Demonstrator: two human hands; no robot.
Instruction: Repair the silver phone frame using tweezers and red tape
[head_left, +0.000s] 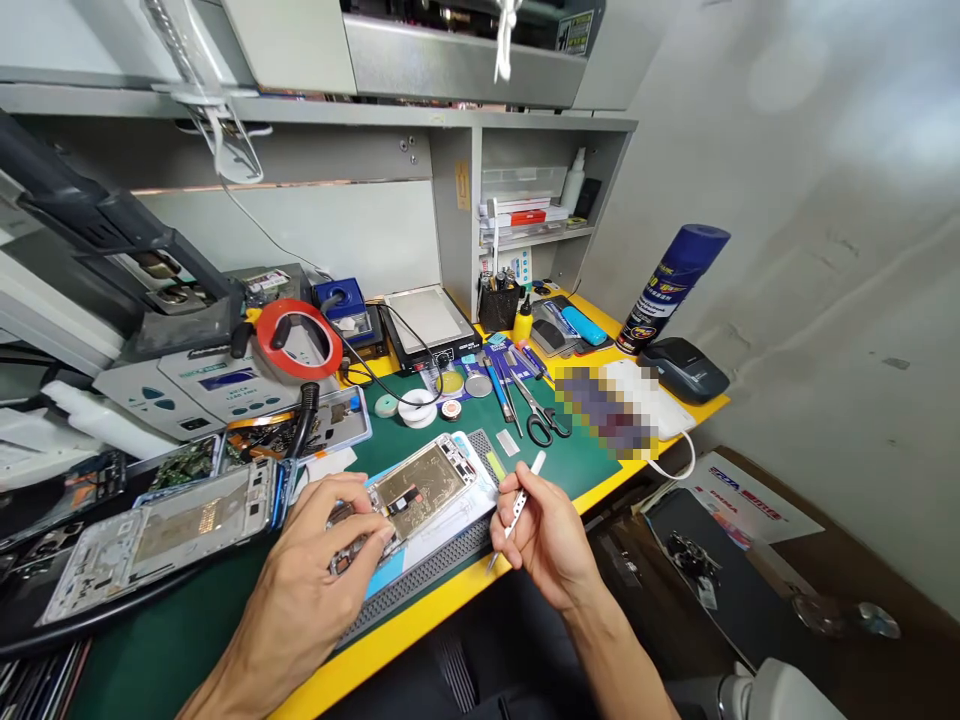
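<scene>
On a grey textured mat (pixel 431 578) lies an opened phone frame (pixel 427 485), its metal inner plate showing. A small black part with a flex cable (pixel 405 502) rests on that plate. My left hand (pixel 322 550) is over the frame's near-left end, thumb and forefinger closed together at its surface; what they pinch is hidden. White tweezers with holes along the arm (pixel 517 508) are in my right hand (pixel 544 530), the tip pointing down towards the yellow table edge, apart from the phone.
Scissors (pixel 544 415), a blue pen-like tool (pixel 497 388) and solder spools (pixel 417 408) lie beyond the phone. Another phone frame (pixel 165 535) and a parts tray (pixel 337 420) are at left. A blue spray can (pixel 671 290) stands at right near a white cable (pixel 679 465).
</scene>
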